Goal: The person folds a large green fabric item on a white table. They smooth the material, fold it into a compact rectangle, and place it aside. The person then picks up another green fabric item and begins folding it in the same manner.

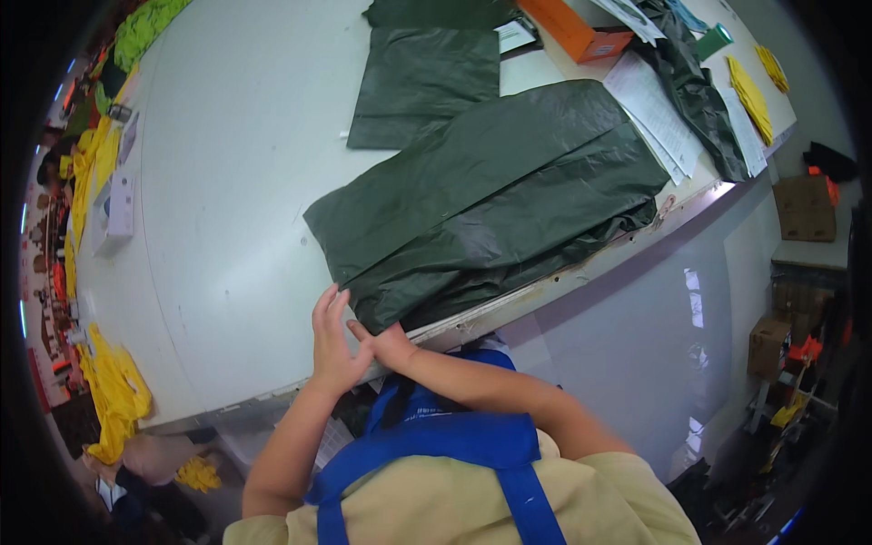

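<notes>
Dark green fabric bundle (490, 200), folded lengthwise with a smooth, slightly shiny surface, lies slantwise on the white table (218, 200) along its near edge. Its lower left corner is at the hands. The left hand (340, 341) is moderately wide, fingers extended upward and fingertips at the bundle's left edge, with the thumb angled toward the right hand (392, 347). The right hand is beside it at the table edge, its fingers partly covered by the fabric corner; whether they are closed on the cloth cannot be determined from this view.

Outward from the hands, a blue apron (427, 445) is worn over a pale yellow shirt (436, 509). Beyond the bundle, a second dark green piece (422, 82) lies flat toward the far side of the table. To the right of that piece is an orange box (572, 32). Printed sheets (658, 113) lie just beside the bundle's right end, next to a crumpled dark strip of fabric (686, 91). Folded yellow cloth (749, 100) rests near the right-hand corner. At the far left are a white box (113, 213) and loose yellow fabric (113, 386) hanging over the edge.
</notes>
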{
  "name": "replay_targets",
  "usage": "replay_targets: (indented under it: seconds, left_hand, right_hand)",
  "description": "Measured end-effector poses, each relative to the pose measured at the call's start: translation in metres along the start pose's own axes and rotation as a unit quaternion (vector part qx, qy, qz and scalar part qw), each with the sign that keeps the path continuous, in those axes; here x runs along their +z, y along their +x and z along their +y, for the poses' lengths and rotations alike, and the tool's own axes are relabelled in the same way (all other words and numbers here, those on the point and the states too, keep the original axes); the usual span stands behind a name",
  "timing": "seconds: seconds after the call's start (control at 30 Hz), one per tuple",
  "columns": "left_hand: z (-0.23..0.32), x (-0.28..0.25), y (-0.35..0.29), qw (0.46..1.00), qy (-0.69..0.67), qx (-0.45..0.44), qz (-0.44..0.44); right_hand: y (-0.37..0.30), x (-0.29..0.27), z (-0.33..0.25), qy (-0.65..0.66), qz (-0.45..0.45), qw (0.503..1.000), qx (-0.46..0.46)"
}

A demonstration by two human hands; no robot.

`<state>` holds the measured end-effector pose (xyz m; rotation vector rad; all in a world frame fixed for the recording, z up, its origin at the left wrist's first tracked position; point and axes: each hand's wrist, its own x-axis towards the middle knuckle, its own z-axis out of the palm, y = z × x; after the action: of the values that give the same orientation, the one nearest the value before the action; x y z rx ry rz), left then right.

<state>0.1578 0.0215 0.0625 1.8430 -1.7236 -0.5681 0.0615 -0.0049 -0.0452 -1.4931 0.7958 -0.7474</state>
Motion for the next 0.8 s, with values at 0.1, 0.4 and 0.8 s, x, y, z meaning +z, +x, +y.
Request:
replay_targets:
  seconds: [0.1,0.4,0.8]
  left_hand:
    - [-0.02,0.018,-0.04,0.982,-0.131,-0.136,0.004]
    - [0.0,0.072,-0.027,0.967,-0.078,-0.201,0.133]
    - [-0.058,0.027,-0.094,0.961,-0.005,-0.253,0.113]
  right_hand:
    - [0.001,-0.047,-0.043,-0.07,-0.176,0.979,0.072]
    - [-0.007,-0.35,-0.072,-0.194,0.432,0.87,0.134]
    - [-0.008,-0.394,-0.049,0.332,0.193,0.85,0.361]
